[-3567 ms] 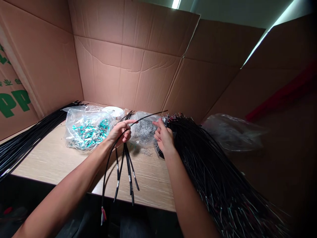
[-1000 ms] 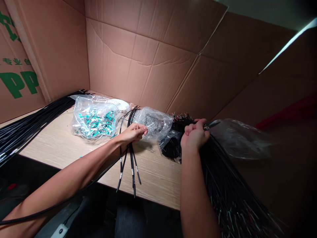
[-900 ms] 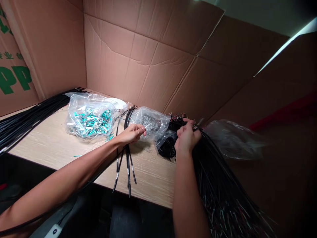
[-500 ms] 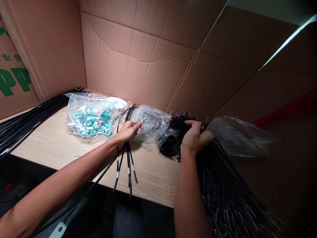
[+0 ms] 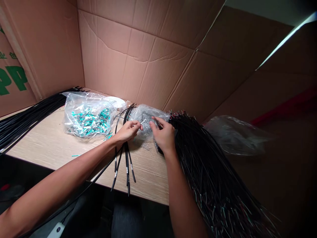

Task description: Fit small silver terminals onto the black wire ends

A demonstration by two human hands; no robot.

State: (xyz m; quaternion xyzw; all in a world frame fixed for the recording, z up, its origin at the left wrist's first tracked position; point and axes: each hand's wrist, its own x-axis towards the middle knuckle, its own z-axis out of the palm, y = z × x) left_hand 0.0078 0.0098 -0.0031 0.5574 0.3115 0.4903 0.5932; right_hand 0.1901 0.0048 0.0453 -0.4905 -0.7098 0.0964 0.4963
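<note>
i take the bag of small silver metal parts (image 5: 146, 120) at the middle of the bench (image 5: 49, 145) as my landmark. my left hand (image 5: 127, 130) sits just left of it, its grip pinched nearly closed, thumb against forefinger, on the upper end of one black cable (image 5: 99, 173) whose length trails back off the bench's near edge. whether a silver part is already between those fingertips i cannot tell; it is too small. my right hand (image 5: 163, 135) is just right of the bag, touching its mouth, fingers loosely curled and reaching toward the left fingertips; i cannot make out anything held in it.

under the left hand, in front of the bag, lies a small bundle of black cables (image 5: 127, 165), a handful only, ends hanging past the bench edge. to the right of the bag is the large heap of black cables (image 5: 210, 175) with bare coloured tips, very many, spilling down toward me. left of the bag is a clear bag of teal pieces (image 5: 86, 119), and farther left a long sheaf of black cables (image 5: 27, 115) lies across the bench corner. well right of the bag is an empty-looking clear plastic bag (image 5: 232, 134).

my judgement: the work is early. a few cables are set aside by the left hand, one is in hand, and the big heap at right is left to go through.
</note>
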